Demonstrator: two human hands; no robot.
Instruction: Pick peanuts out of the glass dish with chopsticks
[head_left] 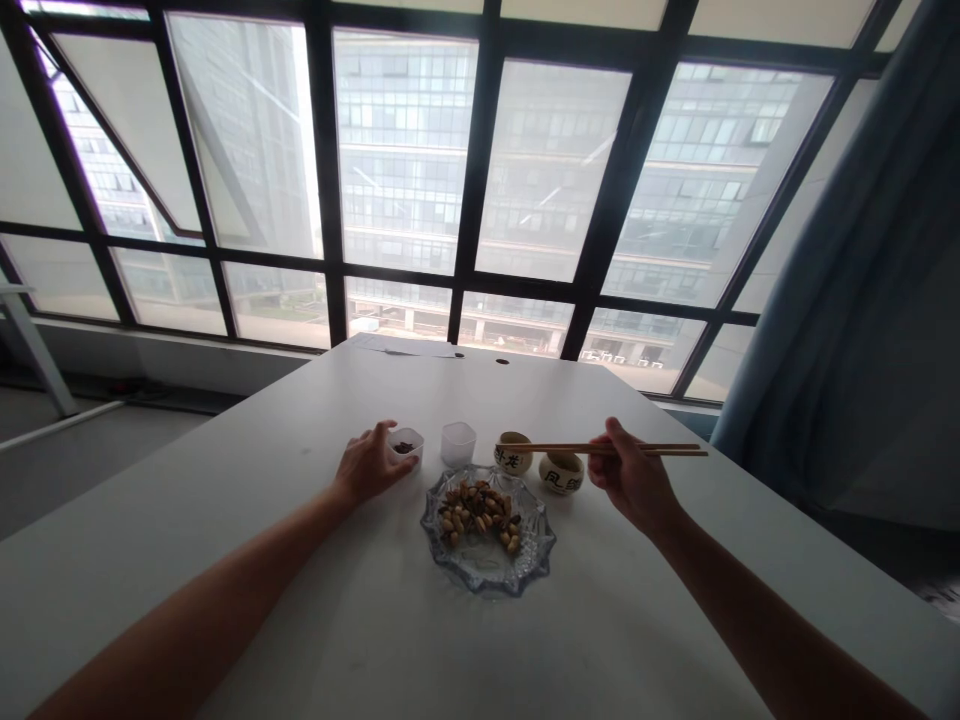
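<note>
My left hand (375, 464) grips a small translucent plastic cup (417, 455) by its side, thumb in front and forefinger at the back rim. A few dark bits (403, 447) lie inside it. In my right hand (634, 472) is a pair of chopsticks (559, 447), held level and pointing left, tips over a small pale pot (513, 461) with black lettering. A second lettered pot (561, 477) stands beneath the chopsticks, near my fingers. Between my hands a scalloped glass dish (541, 560) holds several brown, nut-like pieces (480, 506) and some darker bits.
Another translucent cup (458, 446) stands between the held cup and the pots. Everything rests on a white table (315, 620). Papers (405, 347) lie at its far edge, close to two dark holes. Large windows rise behind, and a blue-grey curtain (832, 300) hangs on the right.
</note>
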